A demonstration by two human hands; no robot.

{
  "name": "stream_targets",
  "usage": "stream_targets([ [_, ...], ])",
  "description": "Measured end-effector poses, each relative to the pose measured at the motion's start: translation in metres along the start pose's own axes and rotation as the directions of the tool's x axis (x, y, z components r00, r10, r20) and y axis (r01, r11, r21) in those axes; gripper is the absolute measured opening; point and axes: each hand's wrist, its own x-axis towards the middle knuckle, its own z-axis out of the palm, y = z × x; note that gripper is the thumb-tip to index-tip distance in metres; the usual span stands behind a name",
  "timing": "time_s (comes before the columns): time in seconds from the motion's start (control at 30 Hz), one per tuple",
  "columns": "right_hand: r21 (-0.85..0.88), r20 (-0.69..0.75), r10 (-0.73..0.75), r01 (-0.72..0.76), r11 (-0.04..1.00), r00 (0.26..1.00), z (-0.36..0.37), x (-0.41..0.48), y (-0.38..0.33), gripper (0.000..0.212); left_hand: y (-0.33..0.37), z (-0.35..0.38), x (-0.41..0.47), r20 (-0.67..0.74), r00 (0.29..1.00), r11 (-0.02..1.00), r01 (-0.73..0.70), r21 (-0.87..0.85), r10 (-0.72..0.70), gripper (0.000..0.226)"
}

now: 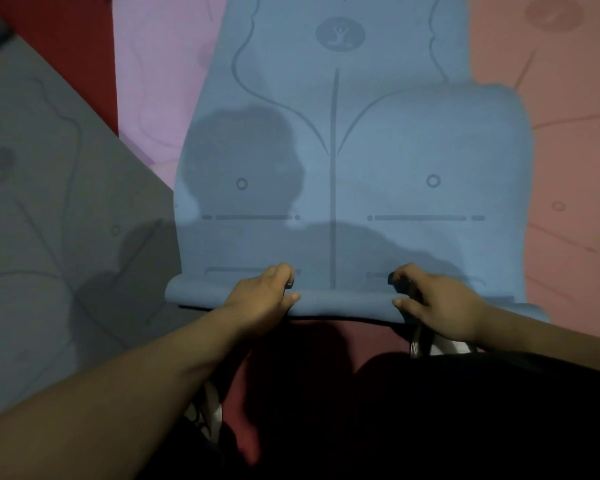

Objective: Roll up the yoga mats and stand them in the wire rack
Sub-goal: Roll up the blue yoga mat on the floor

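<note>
At my far left a grey mat (49,202) lies flat and at a slant on the red floor (87,46), running up to the left edge of the blue mat. Next to it a lilac mat (160,81) lies flat, with the blue mat's edge over its right side. The blue mat (361,150) stretches straight out ahead of me, printed face up. Its near end is turned over into a slim roll (343,303) that lies crosswise in front of me. My left grip (260,299) is closed on that roll left of the printed centre line, fingers curled over the top and thumb on the near side. My right grip (437,306) clasps it the same way, right of the line. At far right a salmon mat (568,133) lies flat beside the blue one.
</note>
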Motion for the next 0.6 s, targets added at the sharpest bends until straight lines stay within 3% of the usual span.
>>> stream_targets([
  [0.1, -0.018, -0.005, 0.004, -0.004, 1.0, 1.0, 0.0, 0.01, 0.001, 0.03, -0.003, 0.008, 0.001, -0.054, 0.999, 0.999, 0.006, 0.041, -0.003, 0.017],
  [0.2, -0.034, -0.019, -0.012, 0.011, 0.999, 1.0, 0.003, 0.016, 0.005, 0.027, -0.004, 0.018, 0.0, -0.197, 0.98, 0.995, 0.016, 0.099, 0.004, 0.024],
  [0.3, -0.042, -0.05, -0.026, 0.024, 0.999, 0.998, 0.006, 0.019, 0.011, 0.028, -0.009, 0.027, -0.005, -0.328, 0.936, 0.974, -0.056, 0.221, 0.129, 0.037],
  [0.43, -0.072, -0.098, -0.118, 0.112, 0.991, 0.988, 0.01, 0.018, 0.016, 0.032, -0.024, 0.033, -0.012, -0.333, 0.917, 0.961, -0.144, 0.236, 0.219, 0.044],
  [0.6, -0.224, -0.219, -0.304, 0.255, 0.94, 0.927, 0.018, 0.011, 0.02, 0.033, -0.02, 0.014, 0.001, -0.177, 0.979, 0.984, -0.072, 0.16, 0.1, 0.045],
])
